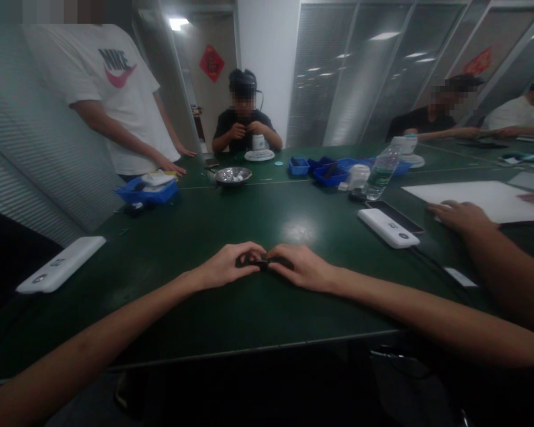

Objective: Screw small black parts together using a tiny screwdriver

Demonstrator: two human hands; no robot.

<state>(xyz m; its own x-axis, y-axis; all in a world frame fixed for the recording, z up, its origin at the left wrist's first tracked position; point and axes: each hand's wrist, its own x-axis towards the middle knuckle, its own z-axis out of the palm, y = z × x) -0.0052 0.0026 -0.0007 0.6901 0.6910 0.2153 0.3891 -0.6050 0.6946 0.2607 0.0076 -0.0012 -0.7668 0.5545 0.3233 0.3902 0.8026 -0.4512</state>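
Observation:
My left hand (228,267) and my right hand (297,265) meet on the dark green table (213,225), fingertips pinched together on a small dark part (260,261) between them. The part is too small and dim to name. Both forearms stretch out over the table's near edge.
White power banks lie at the left (61,264) and right (388,228), a phone (394,216) beside the right one. Another person's hand (460,214) rests near white paper (480,198). Farther off are a metal bowl (233,175), blue trays (148,191), a water bottle (381,172) and several people.

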